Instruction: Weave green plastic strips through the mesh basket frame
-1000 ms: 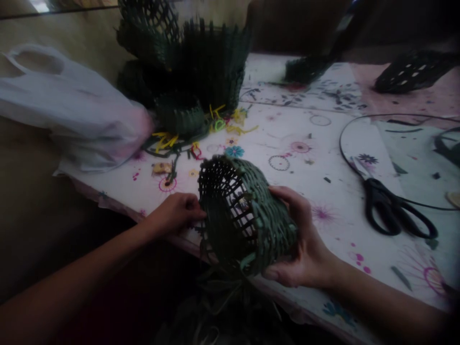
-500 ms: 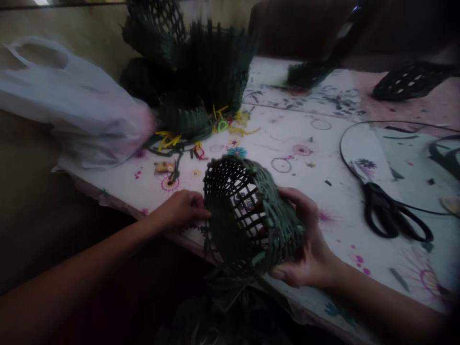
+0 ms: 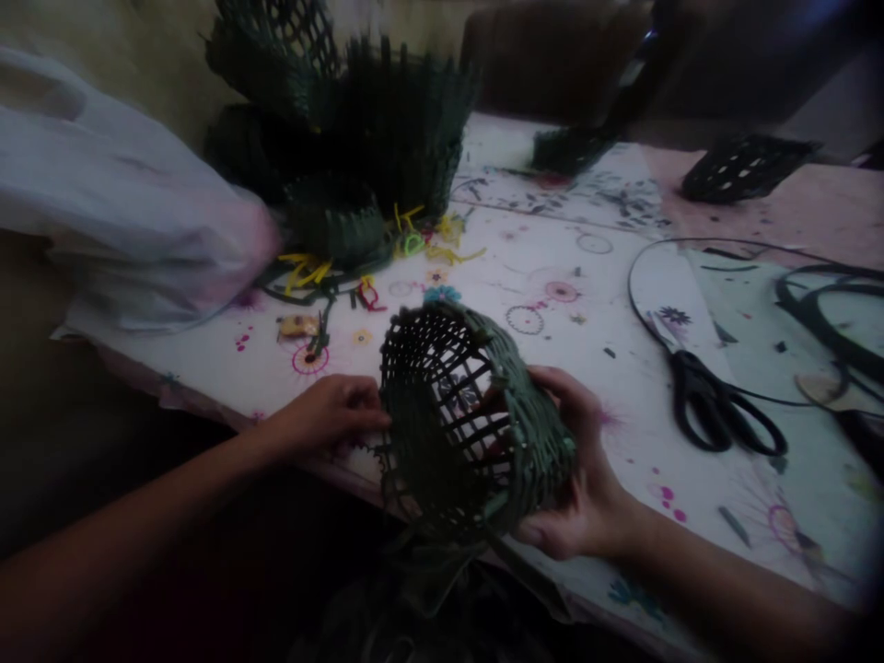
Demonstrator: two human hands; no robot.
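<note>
A small dark green woven basket [image 3: 535,428] is held tilted over the table's near edge, its open mouth facing up and left. My right hand [image 3: 587,470] wraps round its right side, thumb below and fingers behind. At the left rim my left hand [image 3: 345,410] has its fingers bent together, pinching the basket's edge or a strip there; the exact grip is too dim to make out. Loose green strips [image 3: 442,571] hang beneath the basket.
Black-handled scissors [image 3: 718,405] lie right of the basket, near a coiled dark strip [image 3: 829,313]. Larger green baskets [image 3: 407,120] stand at the back beside a white plastic bag [image 3: 152,203]. Yellow scraps [image 3: 308,272] and another basket [image 3: 746,168] rest on the patterned table [image 3: 483,267].
The whole view has shifted, so the table items appear further left. Both hands keep their places on the basket, whose tilt looks nearly the same.
</note>
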